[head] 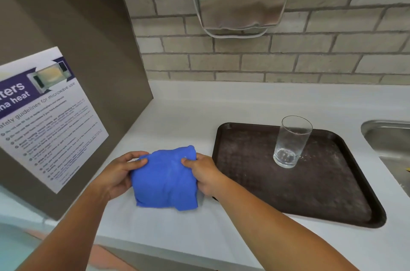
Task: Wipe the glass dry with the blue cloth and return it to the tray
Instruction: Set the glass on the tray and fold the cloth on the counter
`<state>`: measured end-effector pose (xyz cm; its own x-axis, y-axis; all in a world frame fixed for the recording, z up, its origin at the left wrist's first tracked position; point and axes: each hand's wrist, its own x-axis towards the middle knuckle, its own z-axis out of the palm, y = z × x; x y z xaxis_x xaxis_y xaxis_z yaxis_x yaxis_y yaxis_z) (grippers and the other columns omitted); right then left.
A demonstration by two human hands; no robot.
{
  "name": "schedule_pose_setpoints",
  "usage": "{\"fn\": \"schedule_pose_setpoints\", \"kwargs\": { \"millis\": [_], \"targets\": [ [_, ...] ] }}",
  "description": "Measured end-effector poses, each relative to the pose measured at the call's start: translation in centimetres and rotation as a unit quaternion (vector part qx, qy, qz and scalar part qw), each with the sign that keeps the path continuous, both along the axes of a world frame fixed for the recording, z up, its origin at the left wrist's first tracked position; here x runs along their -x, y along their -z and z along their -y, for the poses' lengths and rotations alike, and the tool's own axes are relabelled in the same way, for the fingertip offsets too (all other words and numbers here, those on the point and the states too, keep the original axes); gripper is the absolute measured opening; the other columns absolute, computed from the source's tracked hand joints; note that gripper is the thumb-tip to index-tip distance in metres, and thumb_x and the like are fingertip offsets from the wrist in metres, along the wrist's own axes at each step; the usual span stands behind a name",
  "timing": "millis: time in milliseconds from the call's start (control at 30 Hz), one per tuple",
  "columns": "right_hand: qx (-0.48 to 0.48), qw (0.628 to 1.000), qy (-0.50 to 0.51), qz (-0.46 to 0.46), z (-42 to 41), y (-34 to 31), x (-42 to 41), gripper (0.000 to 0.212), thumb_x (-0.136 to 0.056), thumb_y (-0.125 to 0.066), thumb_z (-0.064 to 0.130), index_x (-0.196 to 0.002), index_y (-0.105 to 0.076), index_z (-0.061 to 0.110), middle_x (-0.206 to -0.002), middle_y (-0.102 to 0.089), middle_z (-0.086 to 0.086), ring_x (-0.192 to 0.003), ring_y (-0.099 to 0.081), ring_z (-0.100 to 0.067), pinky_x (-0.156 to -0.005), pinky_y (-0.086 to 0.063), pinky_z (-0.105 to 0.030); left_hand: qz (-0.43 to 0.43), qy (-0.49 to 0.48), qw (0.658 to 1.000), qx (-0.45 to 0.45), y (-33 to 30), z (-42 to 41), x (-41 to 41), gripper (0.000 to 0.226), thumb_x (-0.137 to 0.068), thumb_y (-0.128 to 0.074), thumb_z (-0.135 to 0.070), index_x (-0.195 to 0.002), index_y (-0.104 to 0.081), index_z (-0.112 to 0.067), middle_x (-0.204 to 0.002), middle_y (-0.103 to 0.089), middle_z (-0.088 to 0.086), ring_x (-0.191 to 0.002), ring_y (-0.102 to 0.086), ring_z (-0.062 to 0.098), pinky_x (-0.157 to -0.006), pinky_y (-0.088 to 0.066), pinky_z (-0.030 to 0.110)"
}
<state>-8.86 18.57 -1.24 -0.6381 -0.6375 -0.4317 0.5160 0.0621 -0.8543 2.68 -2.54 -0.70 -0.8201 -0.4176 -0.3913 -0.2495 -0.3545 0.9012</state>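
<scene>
Standing at a pale counter [233, 102] backed by a brick wall [310, 53], I pinch the blue cloth [165, 179] with my left hand [121, 174] and right hand [203, 173], fingers closed on its opposite sides. At two o'clock from the cloth, the glass [291, 140] stands upright on the brown tray [310, 193], near its far edge. A sink [390, 137] lies at three o'clock; bare counter stretches behind the tray.

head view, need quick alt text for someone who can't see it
Both hands, left hand and right hand, hold a bunched blue cloth over a white counter. To the right, an empty drinking glass stands upright on a dark brown tray beside a steel sink.
</scene>
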Motion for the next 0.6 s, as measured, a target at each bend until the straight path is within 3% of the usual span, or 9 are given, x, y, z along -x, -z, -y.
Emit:
{"fn": "schedule_pose_setpoints", "kwargs": {
  "millis": [133, 233, 300, 400, 467, 533, 600],
  "targets": [
    [-0.033, 0.999, -0.019, -0.025, 1.8, 1.0, 0.3, 0.026, -0.095, -0.053, 0.003, -0.099, -0.071, 0.021, -0.102, -0.073, -0.002, -0.098, -0.069, -0.024, -0.095, -0.057, -0.044, 0.026, -0.039, 0.997, 0.053, 0.9, 1.5, 1.2, 0.046, -0.065, -0.081, -0.003, -0.11, -0.067, -0.006, -0.108, -0.072, 0.018, -0.094, -0.07, 0.031, -0.077, -0.056, 0.039],
    [-0.092, 0.991, -0.004, -0.093, 3.1, 1.6, 1.0, 0.033, -0.088, -0.046, -0.005, -0.106, -0.071, 0.007, -0.099, -0.069, -0.008, -0.088, -0.065, -0.024, -0.09, -0.056, -0.046, 0.027, -0.093, 0.989, 0.114, 2.1, 1.9, 3.1, 0.045, -0.064, -0.08, 0.011, -0.104, -0.067, -0.005, -0.104, -0.071, 0.019, -0.094, -0.067, 0.034, -0.078, -0.053, 0.036],
    [-0.138, 0.978, 0.005, -0.157, 3.7, 2.1, 1.8, 0.038, -0.088, -0.046, -0.004, -0.118, -0.068, 0.005, -0.101, -0.068, -0.008, -0.089, -0.064, -0.024, -0.082, -0.056, -0.039, 0.017, -0.123, 0.979, 0.159, 3.1, 1.9, 4.4, 0.046, -0.063, -0.079, 0.015, -0.101, -0.068, -0.009, -0.103, -0.07, 0.016, -0.095, -0.066, 0.033, -0.076, -0.052, 0.033],
    [-0.231, 0.94, -0.002, -0.251, 3.8, 2.6, 2.7, 0.062, -0.092, -0.05, 0.003, -0.153, -0.039, 0.015, -0.137, -0.059, -0.008, -0.124, -0.057, -0.028, -0.1, -0.05, -0.034, 0.028, -0.13, 0.953, 0.272, 4.7, 1.7, 5.8, 0.047, -0.074, -0.075, 0.007, -0.115, -0.065, -0.013, -0.118, -0.066, 0.013, -0.105, -0.063, 0.029, -0.088, -0.05, 0.034],
    [-0.31, 0.88, -0.045, -0.358, 3.6, 2.8, 2.7, 0.074, -0.093, -0.054, 0.012, -0.159, -0.02, 0.019, -0.151, -0.045, -0.008, -0.136, -0.042, -0.03, -0.107, -0.042, -0.035, 0.08, -0.11, 0.908, 0.397, 5.4, 1.7, 5.8, 0.048, -0.083, -0.071, -0.008, -0.129, -0.058, -0.015, -0.131, -0.06, 0.01, -0.119, -0.055, 0.028, -0.1, -0.043, 0.035],
    [-0.375, 0.788, -0.112, -0.475, 3.3, 3.0, 2.4, 0.074, -0.09, -0.054, 0.02, -0.157, -0.022, 0.023, -0.159, -0.031, -0.008, -0.14, -0.031, -0.031, -0.108, -0.033, -0.04, 0.085, -0.084, 0.869, 0.48, 5.8, 1.6, 5.2, 0.048, -0.088, -0.067, -0.017, -0.134, -0.055, -0.014, -0.14, -0.054, 0.009, -0.13, -0.048, 0.028, -0.105, -0.034, 0.033],
    [-0.408, 0.721, -0.206, -0.521, 2.9, 2.9, 2.2, 0.072, -0.086, -0.053, 0.026, -0.154, -0.03, 0.025, -0.166, -0.017, -0.006, -0.143, -0.023, -0.032, -0.112, -0.024, -0.046, 0.072, -0.029, 0.844, 0.53, 6.1, 1.5, 4.6, 0.047, -0.092, -0.062, -0.025, -0.137, -0.052, -0.014, -0.148, -0.046, 0.009, -0.137, -0.039, 0.027, -0.11, -0.027, 0.035]
  ]
}}
